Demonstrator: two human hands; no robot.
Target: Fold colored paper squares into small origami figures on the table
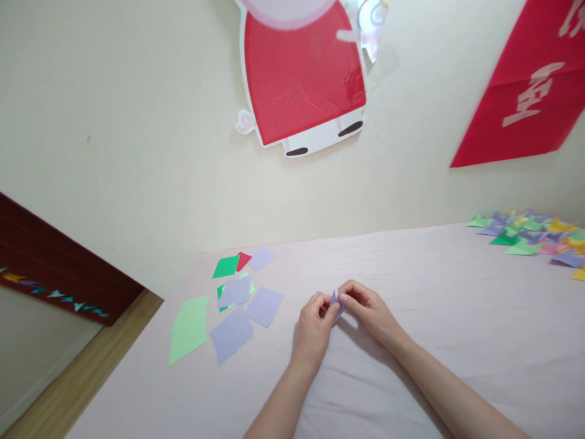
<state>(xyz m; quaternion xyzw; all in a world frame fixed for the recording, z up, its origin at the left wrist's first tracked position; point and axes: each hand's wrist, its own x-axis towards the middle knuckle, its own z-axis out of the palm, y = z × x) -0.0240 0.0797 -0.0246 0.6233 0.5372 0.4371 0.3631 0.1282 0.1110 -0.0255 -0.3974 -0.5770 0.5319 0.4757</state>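
A small folded piece of purple paper point(335, 299) is held just above the pale pink sheet point(439, 317), with a pointed tip sticking up. On its left side, my left hand point(316, 320) pinches it between thumb and fingers. My right hand point(367, 306) grips its upper right edge with thumb and forefinger. Part of the paper is hidden behind my fingers. To the left lie loose paper squares: purple sheets point(231, 334), light green sheets point(189, 329), a dark green one point(225, 266) and a red one point(244, 261).
Several folded paper figures point(523, 247) in mixed colours stand at the far right. Behind the sheet rises a wall point(137, 152) with a red cartoon cutout point(306, 73) and a red banner point(525, 91). Wooden floor point(123, 335) shows past the left edge.
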